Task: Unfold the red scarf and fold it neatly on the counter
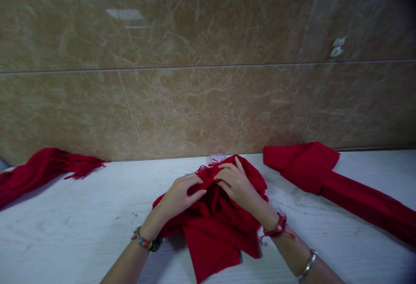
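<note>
A bunched red scarf (214,227) with a fringed end lies on the white table (81,214) just in front of me. My left hand (180,195) rests on its left side, fingers curled and pinching the cloth near the fringe. My right hand (237,184) sits on the top of the heap, fingers bent and gripping the fabric beside the left hand's fingertips. The two hands nearly touch at the scarf's far edge. Beaded and red cord bracelets circle my wrists.
A second red scarf (42,169) with fringe lies at the far left by the wall. A third red scarf (328,180), folded, stretches off to the right. A brown marble wall (208,102) rises right behind the table. A small white tag (217,158) sits at the wall's foot.
</note>
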Demonstrator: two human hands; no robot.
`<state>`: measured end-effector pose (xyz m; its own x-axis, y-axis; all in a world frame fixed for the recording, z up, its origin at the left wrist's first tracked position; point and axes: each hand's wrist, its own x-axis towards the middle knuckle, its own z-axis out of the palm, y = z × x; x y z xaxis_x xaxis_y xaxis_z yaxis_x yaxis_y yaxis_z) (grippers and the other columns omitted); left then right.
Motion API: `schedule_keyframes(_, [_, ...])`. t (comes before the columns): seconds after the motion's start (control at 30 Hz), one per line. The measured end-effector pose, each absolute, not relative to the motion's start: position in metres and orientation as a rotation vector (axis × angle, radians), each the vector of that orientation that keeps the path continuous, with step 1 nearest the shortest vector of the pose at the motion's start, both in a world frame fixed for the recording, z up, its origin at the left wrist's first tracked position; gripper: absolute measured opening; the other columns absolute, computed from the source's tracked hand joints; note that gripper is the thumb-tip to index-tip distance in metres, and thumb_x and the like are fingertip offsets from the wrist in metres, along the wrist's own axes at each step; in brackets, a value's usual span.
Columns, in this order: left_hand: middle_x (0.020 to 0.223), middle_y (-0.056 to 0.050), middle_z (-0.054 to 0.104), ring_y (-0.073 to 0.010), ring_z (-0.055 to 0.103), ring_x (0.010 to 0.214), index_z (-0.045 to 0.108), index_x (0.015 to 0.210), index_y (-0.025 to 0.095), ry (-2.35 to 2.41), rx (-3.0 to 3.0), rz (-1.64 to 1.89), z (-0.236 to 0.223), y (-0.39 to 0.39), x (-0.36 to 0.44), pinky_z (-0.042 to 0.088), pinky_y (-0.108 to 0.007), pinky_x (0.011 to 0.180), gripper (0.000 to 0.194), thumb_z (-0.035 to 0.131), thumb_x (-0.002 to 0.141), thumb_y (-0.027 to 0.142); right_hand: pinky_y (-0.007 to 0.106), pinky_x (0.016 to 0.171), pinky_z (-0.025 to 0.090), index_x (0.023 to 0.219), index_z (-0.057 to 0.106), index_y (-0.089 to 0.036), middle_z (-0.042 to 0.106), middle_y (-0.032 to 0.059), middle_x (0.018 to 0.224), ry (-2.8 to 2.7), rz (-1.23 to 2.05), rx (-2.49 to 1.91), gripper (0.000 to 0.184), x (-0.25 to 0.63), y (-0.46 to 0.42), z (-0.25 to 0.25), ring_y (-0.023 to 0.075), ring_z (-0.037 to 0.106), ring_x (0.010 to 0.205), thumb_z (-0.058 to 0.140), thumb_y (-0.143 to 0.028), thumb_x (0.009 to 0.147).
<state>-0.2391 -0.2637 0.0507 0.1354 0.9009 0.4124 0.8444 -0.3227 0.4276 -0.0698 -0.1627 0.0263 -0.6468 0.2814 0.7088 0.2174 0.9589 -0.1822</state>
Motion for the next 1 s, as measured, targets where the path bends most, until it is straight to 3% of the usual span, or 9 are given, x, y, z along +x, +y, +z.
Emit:
schedule_keyframes(0.23, [0.075, -0.001, 0.062, -0.0148, 0.055, 0.072, 0.057, 0.075, 0.018, 1.874, 2.241, 0.997, 0.046, -0.260, -0.251, 0.042, -0.026, 0.071, 0.015, 0.047, 0.080, 0.028, 0.049, 0.097, 0.028, 0.071, 0.062, -0.023, 0.065, 0.0010, 0.075, -1.896, 0.159, -0.499, 0.016, -0.042, -0.135, 0.042, 0.0181, 0.058, 0.075, 0.051, -0.030, 0.080])
schedule_keyframes(0.4, [0.082, -0.004, 0.063, -0.0182, 0.056, 0.077, 0.058, 0.081, 0.017, 2.076, 2.209, 0.914, 0.041, -0.257, -0.257, 0.043, -0.029, 0.074, 0.014, 0.046, 0.074, 0.017, 0.040, 0.075, 0.044, 0.076, 0.063, -0.018, 0.065, 0.0061, 0.074, -1.477, 0.125, -0.929, 0.026, -0.010, -0.104, 0.039, 0.0216, 0.058, 0.071, 0.049, -0.040, 0.078])
schedule_keyframes(0.47, [0.085, -0.005, 0.064, -0.0185, 0.057, 0.079, 0.057, 0.086, 0.017, 2.083, 2.164, 0.957, 0.042, -0.257, -0.257, 0.043, -0.029, 0.075, 0.017, 0.045, 0.074, 0.016, 0.040, 0.073, 0.045, 0.078, 0.063, -0.017, 0.064, 0.0085, 0.076, -1.449, 0.031, -0.993, 0.027, -0.005, -0.097, 0.038, 0.0234, 0.057, 0.075, 0.048, -0.039, 0.078])
schedule_keyframes(0.53, [0.086, -0.004, 0.064, -0.0177, 0.057, 0.079, 0.055, 0.088, 0.018, 2.034, 2.123, 1.013, 0.044, -0.258, -0.256, 0.043, -0.028, 0.074, 0.016, 0.044, 0.077, 0.019, 0.044, 0.081, 0.042, 0.084, 0.063, -0.016, 0.063, 0.0100, 0.082, -1.543, -0.080, -0.914, 0.025, -0.009, -0.101, 0.037, 0.0241, 0.056, 0.082, 0.048, -0.036, 0.078])
schedule_keyframes(0.63, [0.085, -0.002, 0.064, -0.0164, 0.058, 0.077, 0.054, 0.087, 0.019, 1.911, 2.100, 1.051, 0.046, -0.259, -0.252, 0.043, -0.026, 0.072, 0.013, 0.045, 0.079, 0.023, 0.050, 0.095, 0.031, 0.101, 0.059, -0.019, 0.059, 0.0104, 0.100, -1.825, -0.121, -0.637, 0.027, -0.031, -0.123, 0.036, 0.0237, 0.052, 0.097, 0.049, -0.030, 0.079])
schedule_keyframes(0.73, [0.086, -0.001, 0.065, -0.0162, 0.058, 0.078, 0.055, 0.087, 0.020, 1.837, 2.110, 1.060, 0.046, -0.260, -0.249, 0.043, -0.026, 0.074, 0.013, 0.045, 0.079, 0.024, 0.053, 0.099, 0.024, 0.114, 0.052, -0.023, 0.056, 0.0089, 0.112, -2.176, -0.036, -0.344, 0.037, -0.059, -0.152, 0.030, 0.0238, 0.047, 0.109, 0.053, -0.030, 0.078])
schedule_keyframes(0.9, [0.084, -0.002, 0.065, -0.0174, 0.057, 0.078, 0.058, 0.084, 0.020, 1.891, 2.144, 1.029, 0.044, -0.258, -0.252, 0.043, -0.027, 0.075, 0.016, 0.043, 0.078, 0.022, 0.049, 0.097, 0.030, 0.097, 0.059, -0.022, 0.065, 0.0039, 0.088, -2.229, 0.109, -0.283, 0.021, -0.078, -0.168, 0.019, 0.0185, 0.057, 0.086, 0.048, -0.016, 0.080])
schedule_keyframes(1.0, [0.085, -0.003, 0.066, -0.0180, 0.058, 0.080, 0.059, 0.084, 0.020, 1.911, 2.163, 1.001, 0.045, -0.258, -0.252, 0.042, -0.028, 0.076, 0.019, 0.042, 0.078, 0.021, 0.044, 0.092, 0.037, 0.092, 0.060, -0.022, 0.065, 0.0041, 0.086, -2.126, 0.163, -0.334, 0.022, -0.073, -0.162, 0.019, 0.0185, 0.058, 0.084, 0.045, -0.011, 0.079])
